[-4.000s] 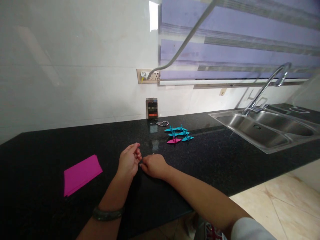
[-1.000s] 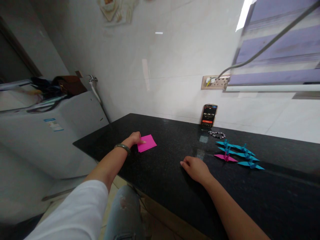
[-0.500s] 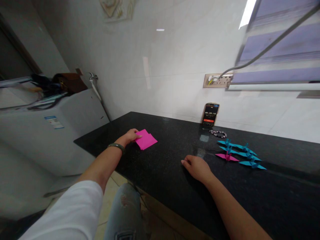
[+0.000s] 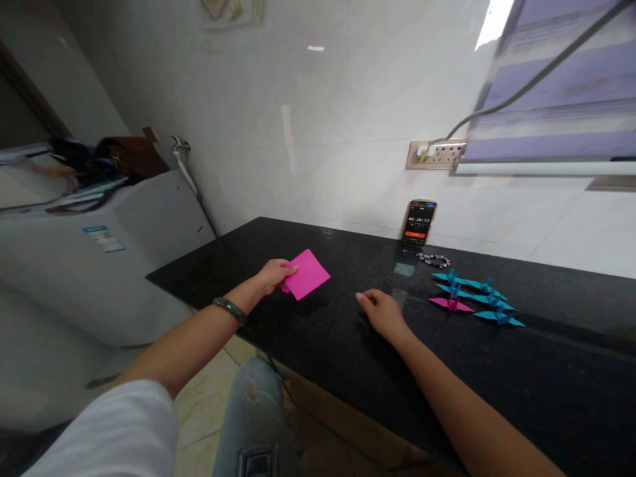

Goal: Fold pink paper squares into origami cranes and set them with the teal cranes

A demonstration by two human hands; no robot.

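Observation:
A square of pink origami paper (image 4: 309, 275) is pinched at its left corner by my left hand (image 4: 275, 274), thumb on top. Another bit of pink paper (image 4: 285, 287) peeks out beneath it, beside my fingers; whether both are held I cannot tell. My right hand (image 4: 383, 313) is at the middle of the dark counter, fingers curled in and nothing seen in them. To its right stand several folded paper cranes: one pink crane (image 4: 452, 303) in front and blue cranes, such as the nearest one (image 4: 499, 318), around it.
A phone (image 4: 418, 222) showing a timer leans on the wall, with a beaded bracelet (image 4: 434, 260) in front. Above is a wall socket (image 4: 435, 155) with a plugged-in cable. Left of the black counter (image 4: 338, 371) stands a white appliance (image 4: 149, 218) with a brown bag (image 4: 130, 158) on top.
My left hand has moved right, bringing the top pink paper along. My right hand has shifted slightly up and left in the picture, still curled. The cranes stay in place.

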